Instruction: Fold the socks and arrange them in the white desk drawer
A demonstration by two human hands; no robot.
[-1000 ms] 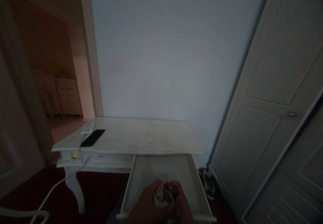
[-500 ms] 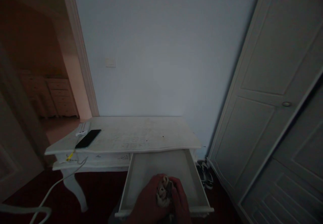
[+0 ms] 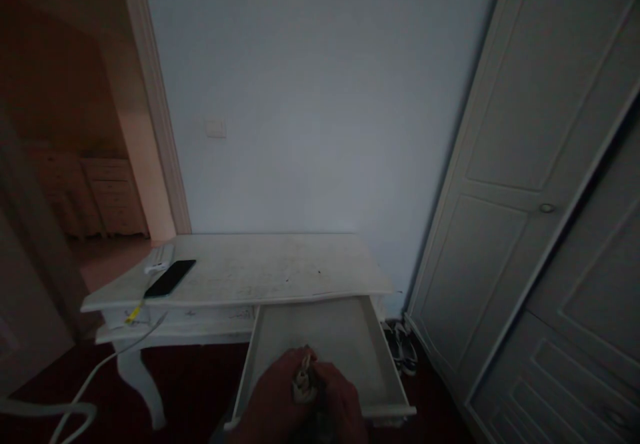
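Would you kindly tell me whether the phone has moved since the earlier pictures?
No: the phone lies at the same spot on the desk, near its left end; the view shifted.

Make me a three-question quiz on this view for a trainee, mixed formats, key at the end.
1. Multiple choice: what do the left hand and right hand hold between them?
a) a screwdriver
b) a rolled fabric bundle
c) a mug

2. True or false: the smartphone lies on top of the white desk, toward its left end.

3. Fill in: on the dark red floor, just right of the pulled-out drawer, are ______.

Key: 1: b. 2: true. 3: sneakers.
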